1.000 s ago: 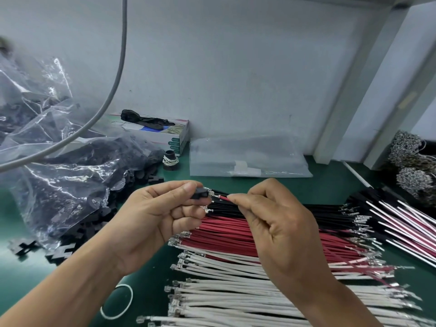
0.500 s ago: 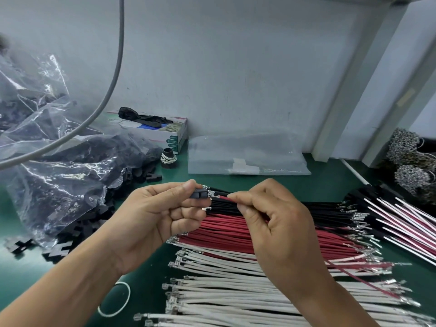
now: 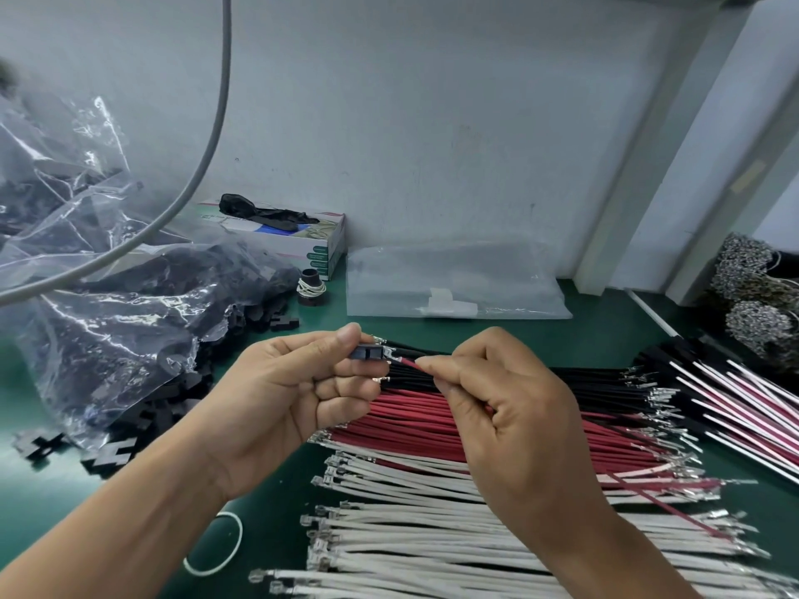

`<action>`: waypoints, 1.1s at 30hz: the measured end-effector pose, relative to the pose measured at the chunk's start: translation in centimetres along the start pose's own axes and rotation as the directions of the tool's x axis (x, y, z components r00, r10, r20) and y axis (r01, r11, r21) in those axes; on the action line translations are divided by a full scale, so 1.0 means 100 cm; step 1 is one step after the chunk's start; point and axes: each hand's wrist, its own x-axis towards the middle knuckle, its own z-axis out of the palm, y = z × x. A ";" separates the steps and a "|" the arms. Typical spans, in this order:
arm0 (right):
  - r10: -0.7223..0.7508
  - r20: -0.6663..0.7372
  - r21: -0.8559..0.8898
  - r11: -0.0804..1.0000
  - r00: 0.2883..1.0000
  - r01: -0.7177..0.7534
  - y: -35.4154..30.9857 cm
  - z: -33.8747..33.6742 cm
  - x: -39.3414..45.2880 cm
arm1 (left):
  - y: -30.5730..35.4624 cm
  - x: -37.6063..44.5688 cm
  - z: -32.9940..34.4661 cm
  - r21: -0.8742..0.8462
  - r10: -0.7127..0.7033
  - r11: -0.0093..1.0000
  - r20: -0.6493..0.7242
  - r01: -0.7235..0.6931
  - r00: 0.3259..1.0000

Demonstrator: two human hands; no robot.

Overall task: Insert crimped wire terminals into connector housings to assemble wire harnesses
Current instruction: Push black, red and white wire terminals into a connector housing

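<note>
My left hand (image 3: 285, 399) pinches a small dark connector housing (image 3: 367, 352) between thumb and forefinger, above the green bench. My right hand (image 3: 501, 408) pinches a red wire (image 3: 408, 364) near its crimped metal terminal, whose tip sits right at the housing's open end. The rest of that red wire trails down to the lower right past my wrist. Below both hands lie rows of black wires (image 3: 596, 382), red wires (image 3: 415, 421) and white wires (image 3: 410, 529), all with metal terminals.
A clear plastic bag of black housings (image 3: 129, 322) spills at the left, with loose ones (image 3: 108, 456) on the mat. A tissue box (image 3: 302, 239), a flat plastic bag (image 3: 454, 283), a rubber band (image 3: 216, 551) and assembled harnesses (image 3: 743, 408) at the right surround the work.
The hands have barely moved. The red wire's terminal stays at the housing's mouth, and the view has shifted slightly.
</note>
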 end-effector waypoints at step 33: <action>0.077 0.125 0.044 0.996 0.989 -0.083 0.000 0.004 0.000 | -0.006 -0.006 0.015 0.303 0.117 0.950 -0.114 -0.077 0.987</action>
